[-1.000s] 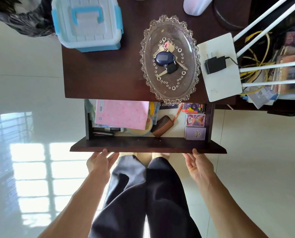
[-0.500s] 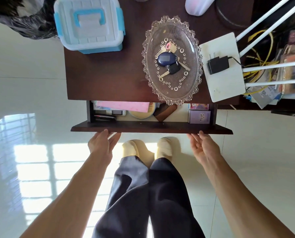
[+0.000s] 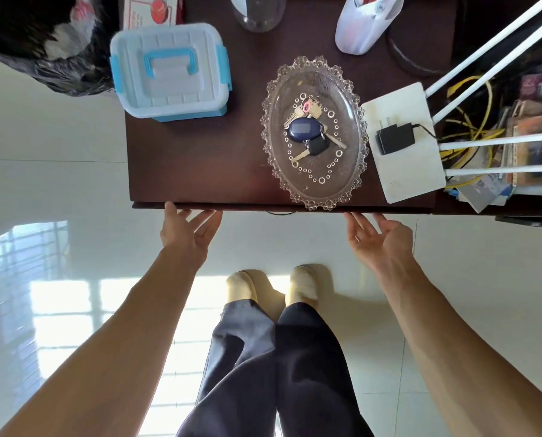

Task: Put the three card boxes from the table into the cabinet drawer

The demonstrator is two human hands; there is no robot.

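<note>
The dark wooden cabinet stands in front of me, and its drawer front sits flush under the top edge, so the drawer is shut. The three card boxes are hidden inside it. My left hand is open, with its fingertips touching the drawer front near the left end. My right hand is open too, palm up, its fingertips at the drawer front near the right end. Neither hand holds anything.
On the cabinet top stand a white and blue plastic box, a glass tray with keys, and a white router carrying a black adapter. A cluttered shelf is at the right. My feet are on the tiled floor.
Both hands have pushed the drawer in from wide open to fully shut. The card boxes and the other drawer contents went out of sight.
</note>
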